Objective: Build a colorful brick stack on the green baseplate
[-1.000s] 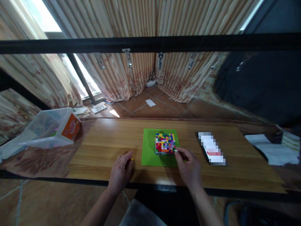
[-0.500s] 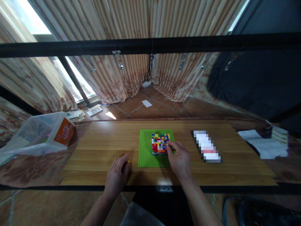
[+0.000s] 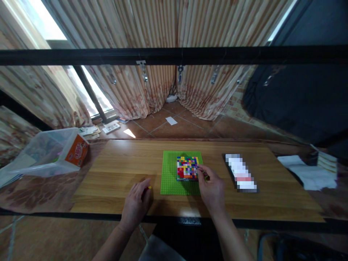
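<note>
A green studded baseplate (image 3: 170, 177) lies flat on the wooden table (image 3: 122, 163). A square block of small multicoloured bricks (image 3: 187, 167) stands on its right half. My right hand (image 3: 212, 190) rests at the block's right edge, fingertips pinched against its side; whether a brick is between them is hidden. My left hand (image 3: 136, 204) lies curled on the table left of the baseplate, with a small yellow piece (image 3: 149, 187) showing at its fingertips.
A clear plastic tub with an orange label (image 3: 49, 152) lies tipped at the table's far left. A flat dark device (image 3: 240, 173) sits right of the baseplate. White papers (image 3: 307, 174) lie at the far right. A black bar (image 3: 174, 56) crosses overhead.
My right hand moved from the block's lower right corner up along its right side. My left hand stayed in place. The view shifted slightly.
</note>
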Available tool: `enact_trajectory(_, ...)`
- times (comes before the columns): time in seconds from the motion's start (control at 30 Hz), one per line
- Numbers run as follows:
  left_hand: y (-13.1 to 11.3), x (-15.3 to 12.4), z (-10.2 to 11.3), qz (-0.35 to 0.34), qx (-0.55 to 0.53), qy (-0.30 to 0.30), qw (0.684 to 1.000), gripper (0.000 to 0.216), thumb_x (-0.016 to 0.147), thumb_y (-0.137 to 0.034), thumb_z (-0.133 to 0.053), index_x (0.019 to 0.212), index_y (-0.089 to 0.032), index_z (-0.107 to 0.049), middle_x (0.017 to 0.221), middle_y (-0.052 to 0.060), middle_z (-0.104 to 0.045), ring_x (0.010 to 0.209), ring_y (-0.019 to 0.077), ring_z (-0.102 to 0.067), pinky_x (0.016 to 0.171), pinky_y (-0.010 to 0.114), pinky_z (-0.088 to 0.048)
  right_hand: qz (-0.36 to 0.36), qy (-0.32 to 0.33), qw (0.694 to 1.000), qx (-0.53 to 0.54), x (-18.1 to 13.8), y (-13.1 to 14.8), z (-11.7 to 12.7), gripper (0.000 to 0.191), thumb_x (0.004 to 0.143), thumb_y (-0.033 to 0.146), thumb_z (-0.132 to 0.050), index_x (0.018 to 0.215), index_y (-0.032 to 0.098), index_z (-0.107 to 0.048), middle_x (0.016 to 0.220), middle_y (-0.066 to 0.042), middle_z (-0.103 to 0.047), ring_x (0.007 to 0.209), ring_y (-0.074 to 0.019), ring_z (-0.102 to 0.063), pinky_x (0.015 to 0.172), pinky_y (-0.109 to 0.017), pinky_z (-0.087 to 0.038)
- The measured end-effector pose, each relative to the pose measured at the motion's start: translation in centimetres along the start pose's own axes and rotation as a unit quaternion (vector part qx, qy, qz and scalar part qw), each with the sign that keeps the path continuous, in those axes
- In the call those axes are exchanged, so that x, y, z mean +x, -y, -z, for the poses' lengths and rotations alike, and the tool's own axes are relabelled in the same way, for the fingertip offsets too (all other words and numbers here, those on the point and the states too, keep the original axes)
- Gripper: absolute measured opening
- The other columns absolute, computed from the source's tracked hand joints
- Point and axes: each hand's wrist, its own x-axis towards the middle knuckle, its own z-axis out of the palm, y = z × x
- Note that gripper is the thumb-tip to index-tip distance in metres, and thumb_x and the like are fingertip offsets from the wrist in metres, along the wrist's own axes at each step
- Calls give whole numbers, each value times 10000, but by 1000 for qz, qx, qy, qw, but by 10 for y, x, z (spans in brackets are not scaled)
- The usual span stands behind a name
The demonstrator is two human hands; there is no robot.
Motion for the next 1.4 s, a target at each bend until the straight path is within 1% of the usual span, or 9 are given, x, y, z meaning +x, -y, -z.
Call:
enact_trajectory(0.2, -1, 0, 0, 0, -2, -9, 1000, 220, 895, -238, -498, 1093, -212, -590, 985, 60, -705, 904, 214, -672, 824, 375, -568, -81, -42, 994, 60, 1, -7, -4, 368, 849, 474, -536, 999, 159, -653, 888, -103, -692, 743, -196, -627, 671, -337, -501)
enact_trajectory(0.3, -1, 0, 0, -4, -2, -10, 1000, 223, 890, -250, -508, 1094, -210, -589, 998, 65, -705, 915, 219, -671, 830, 383, -568, -103, -47, 991, 71, 4, -12, -10, 425, 828, 513, -558, 1040, 152, -629, 919, -111, -684, 781, -204, -626, 698, -344, -502)
enact_trajectory(0.43, -1, -1, 0, -7, -1, -6, 1000, 231, 885, -250, -518, 1105, -216, -581, 1015, 63, -700, 925, 221, -665, 829, 388, -567, -110, -47, 991, 59, 7, -14, -20, 475, 814, 536, -565, 1092, 153, -607, 1002, -127, -674, 869, -221, -626, 776, -373, -494)
enact_trajectory(0.57, -2, 0, 2, -9, -14, 4, 1000, 234, 892, -249, -513, 1118, -217, -563, 1017, 63, -690, 919, 219, -655, 824, 387, -562, -125, -47, 990, 52, 9, -10, -24, 468, 809, 520, -569, 1095, 152, -608, 1008, -130, -671, 892, -226, -623, 809, -384, -483)
enact_trajectory(0.8, -5, -4, 4, 2, -27, 35, 999, 338, 862, -203, -547, 1198, -201, -515, 1093, 81, -657, 982, 221, -623, 879, 394, -534, -135, -45, 986, 82, 7, -8, -24, 463, 782, 491, -603, 1084, 141, -621, 989, -126, -672, 863, -218, -622, 791, -376, -488)
enact_trajectory(0.97, -8, -7, 8, 13, -62, 62, 996, 444, 816, -147, -543, 1253, -187, -476, 1194, 106, -619, 1085, 235, -589, 940, 414, -511, -122, -66, 986, 90, 6, -9, -26, 482, 765, 474, -628, 1113, 141, -627, 1008, -129, -675, 827, -203, -620, 759, -356, -488)
enact_trajectory(1.17, -8, -7, 18, 32, -81, 71, 994, 599, 756, -97, -543, 1335, -181, -413, 1319, 122, -545, 1232, 253, -503, 1046, 465, -441, -137, -49, 986, 84, 9, -18, -25, 552, 729, 511, -658, 1144, 149, -625, 1007, -123, -684, 782, -192, -612, 710, -335, -482)
enact_trajectory(1.27, -5, -8, 23, 43, -76, 64, 994, 602, 758, -100, -548, 1340, -180, -416, 1319, 121, -544, 1242, 259, -492, 1062, 482, -421, -111, -49, 991, 47, 10, -14, -16, 558, 760, 530, -631, 1158, 140, -621, 1012, -129, -679, 757, -190, -600, 706, -343, -472)
enact_trajectory(1.4, -1, -10, 24, 52, -75, 62, 994, 569, 751, -116, -570, 1305, -184, -459, 1278, 116, -572, 1199, 262, -521, 1034, 476, -441, 21, -92, 995, -26, 0, 16, -4, 426, 900, 459, -481, 1130, 135, -633, 1033, -133, -657, 859, -213, -599, 800, -375, -456)
